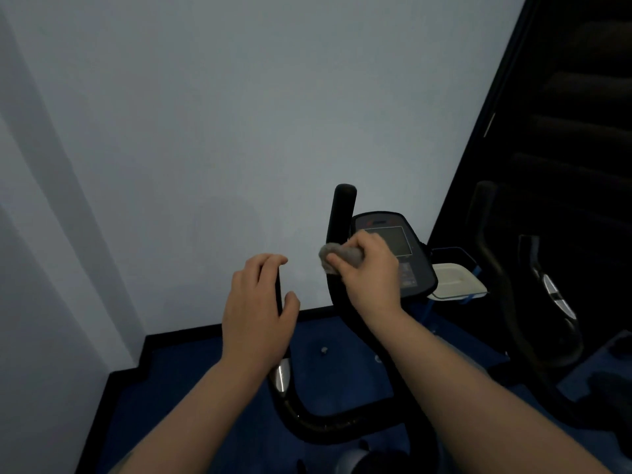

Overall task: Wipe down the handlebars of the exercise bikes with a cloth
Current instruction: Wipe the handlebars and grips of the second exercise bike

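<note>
Gripping a bunched grey cloth, the right hand presses it against the upright right grip of the black handlebar, fingers curled shut over the wad. The cloth looks soft and nubbly, crumpled into a rounded lump that sticks out on the left of the fist and wraps part of the tube. Above it the grip rises as a smooth, matte cylinder with a rounded end cap, bare and uncovered.

The left hand curls loosely around the other grip, fingers bent over the top and thumb apart on the right side, a gap showing between them, so it is only partly closed on the tube. Below that hand a shiny metal sensor plate is set into the bar, which then sweeps in a U-shaped bend toward the centre.

Just behind the right hand sits the dark console, a flat panel with rounded corners and a dull rectangular screen. To its right lies a pale tray-like object with blue edging. Further right stands a second bike's handlebar, dim and dark. A plain pale wall fills the space ahead, with blue floor below; open room lies left of the bars.
</note>
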